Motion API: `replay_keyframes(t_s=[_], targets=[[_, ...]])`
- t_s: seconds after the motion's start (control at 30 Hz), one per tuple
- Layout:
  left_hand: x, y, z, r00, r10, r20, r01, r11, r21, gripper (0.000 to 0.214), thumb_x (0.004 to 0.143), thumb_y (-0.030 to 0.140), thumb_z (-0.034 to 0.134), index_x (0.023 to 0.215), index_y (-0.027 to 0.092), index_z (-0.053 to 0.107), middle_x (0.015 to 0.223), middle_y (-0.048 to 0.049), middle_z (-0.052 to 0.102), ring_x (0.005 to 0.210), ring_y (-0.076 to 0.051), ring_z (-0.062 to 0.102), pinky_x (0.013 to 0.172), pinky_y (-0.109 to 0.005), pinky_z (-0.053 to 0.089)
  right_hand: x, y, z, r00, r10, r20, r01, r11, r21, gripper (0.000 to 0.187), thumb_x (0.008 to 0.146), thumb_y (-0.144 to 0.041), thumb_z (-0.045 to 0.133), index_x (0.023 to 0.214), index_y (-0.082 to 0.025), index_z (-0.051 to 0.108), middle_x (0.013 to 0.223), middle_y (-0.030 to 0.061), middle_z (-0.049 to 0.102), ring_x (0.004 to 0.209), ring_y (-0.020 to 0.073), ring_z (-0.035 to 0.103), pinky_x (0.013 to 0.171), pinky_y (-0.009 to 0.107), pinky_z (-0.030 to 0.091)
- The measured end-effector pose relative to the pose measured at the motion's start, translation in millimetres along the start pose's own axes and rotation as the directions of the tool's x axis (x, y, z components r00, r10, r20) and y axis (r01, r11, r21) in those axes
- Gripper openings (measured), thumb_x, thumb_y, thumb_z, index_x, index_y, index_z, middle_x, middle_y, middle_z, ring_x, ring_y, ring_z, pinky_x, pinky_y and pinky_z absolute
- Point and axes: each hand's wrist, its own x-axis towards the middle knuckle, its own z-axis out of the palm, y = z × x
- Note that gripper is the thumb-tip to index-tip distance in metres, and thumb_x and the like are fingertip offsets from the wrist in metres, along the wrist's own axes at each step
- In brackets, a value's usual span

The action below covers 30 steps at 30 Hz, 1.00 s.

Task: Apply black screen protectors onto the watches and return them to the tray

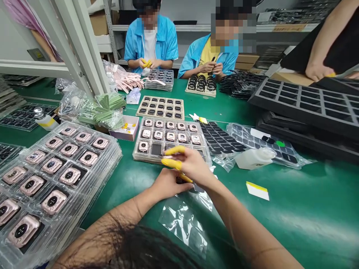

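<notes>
My right hand [193,166], with yellow finger cots on its fingertips, is over the near edge of a clear tray [135,155]. Its thumb and finger pinch a thin dark and silvery thing, too small to make out. Just below, my left hand [167,183] is curled close to the table, touching or nearly touching the right; its fingers are mostly hidden, as is whatever they hold. In the tray sit rows of pink-gold watch cases [170,136], backs up with black round sensors. One front-row pocket [156,149] shows only dark lining.
At left stands a tall stack of clear trays [112,157] with more watches. Green straps [109,110], an open box [123,134], black pads [221,138], a white bottle [255,157] and plastic film [185,220] lie around. Two co-workers in blue [168,37] sit opposite; black trays [308,101] rise at right.
</notes>
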Motion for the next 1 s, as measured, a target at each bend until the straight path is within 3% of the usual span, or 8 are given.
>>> replay_keyframes(t_s=[0.13, 0.23, 0.4, 0.53, 0.63, 0.73, 0.87, 1.0], targets=[[-2, 5, -1.3, 0.999, -0.034, -0.024, 0.033, 0.998, -0.048, 0.062, 0.065, 0.044, 0.097, 0.118, 0.018, 0.080, 0.095, -0.0052, 0.085, 0.089, -0.028, 0.080, 0.081, -0.034, 0.063, -55, 35, -26, 0.953, 0.128, -0.274, -0.070, 0.975, 0.209, 0.049, 0.064, -0.051, 0.097, 0.097, -0.024, 0.073, 0.086, 0.0044, 0.079, 0.080, 0.0245, 0.077, 0.072, 0.036, 0.066], [-3, 6, 0.7, 0.997, -0.078, -0.028, 0.075, 0.993, -0.095, 0.090, 0.062, 0.043, 0.098, 0.144, 0.019, 0.069, 0.097, -0.0042, 0.086, 0.090, -0.026, 0.081, 0.084, -0.034, 0.066, -73, 61, -33, 0.938, 0.111, -0.329, -0.046, 0.979, 0.200, 0.051, 0.065, -0.052, 0.097, 0.104, -0.027, 0.075, 0.096, 0.0044, 0.075, 0.073, 0.0216, 0.074, 0.063, 0.035, 0.065], [-4, 3, 4.6, 0.992, -0.100, -0.080, 0.093, 0.992, -0.087, 0.078, 0.063, 0.037, 0.096, 0.135, 0.017, 0.074, 0.100, -0.0060, 0.086, 0.093, -0.026, 0.082, 0.091, -0.035, 0.068, -73, 76, -24, 0.928, -0.082, -0.364, 0.104, 0.994, 0.043, 0.025, 0.082, -0.052, 0.085, 0.091, -0.030, 0.081, 0.105, 0.0064, 0.068, 0.078, 0.0210, 0.072, 0.064, 0.036, 0.065], [-5, 4, 3.5, 0.995, -0.063, -0.076, 0.057, 0.996, -0.074, 0.061, 0.063, 0.036, 0.096, 0.119, 0.018, 0.081, 0.107, -0.0064, 0.086, 0.098, -0.026, 0.082, 0.097, -0.035, 0.066, -75, 70, -28, 0.924, -0.133, -0.358, 0.127, 0.991, -0.040, 0.029, 0.081, -0.056, 0.083, 0.081, -0.027, 0.080, 0.104, 0.0084, 0.069, 0.082, 0.0231, 0.071, 0.070, 0.038, 0.065], [-5, 6, 0.5, 0.995, -0.054, -0.088, 0.051, 0.998, -0.038, 0.057, 0.062, 0.038, 0.097, 0.114, 0.020, 0.083, 0.100, -0.0047, 0.087, 0.090, -0.024, 0.081, 0.090, -0.033, 0.066, -88, 66, -56, 0.910, -0.137, -0.390, 0.126, 0.991, -0.054, 0.033, 0.081, -0.059, 0.083, 0.085, -0.027, 0.079, 0.095, 0.0066, 0.070, 0.083, 0.0229, 0.068, 0.071, 0.037, 0.061], [-5, 7, -2.3, 0.994, -0.061, -0.092, 0.059, 0.998, -0.021, 0.059, 0.062, 0.040, 0.098, 0.116, 0.023, 0.083, 0.089, -0.0016, 0.085, 0.079, -0.020, 0.078, 0.079, -0.029, 0.065, -106, 72, -98, 0.892, -0.067, -0.448, 0.031, 0.996, -0.087, 0.040, 0.085, -0.063, 0.076, 0.104, -0.028, 0.077, 0.078, 0.0013, 0.066, 0.062, 0.0176, 0.057, 0.055, 0.032, 0.051], [-3, 4, -3.1, 0.993, -0.080, -0.092, 0.076, 0.996, -0.040, 0.067, 0.060, 0.040, 0.100, 0.122, 0.023, 0.082, 0.081, 0.0002, 0.083, 0.072, -0.018, 0.076, 0.073, -0.027, 0.063, -111, 89, -132, 0.833, -0.187, -0.521, -0.097, 0.877, -0.471, 0.032, 0.081, -0.054, 0.080, 0.098, -0.027, 0.080, 0.086, 0.0053, 0.068, 0.069, 0.0211, 0.060, 0.059, 0.035, 0.050], [-1, 0, -2.9, 0.994, -0.097, -0.055, 0.088, 0.985, -0.147, 0.071, 0.059, 0.039, 0.100, 0.124, 0.019, 0.080, 0.090, -0.0046, 0.085, 0.079, -0.020, 0.079, 0.078, -0.029, 0.065, -83, 98, -121, 0.888, -0.373, -0.268, 0.097, 0.723, -0.684, 0.022, 0.093, -0.041, 0.067, 0.102, -0.028, 0.082, 0.104, 0.0097, 0.075, 0.090, 0.0272, 0.070, 0.078, 0.042, 0.057]])
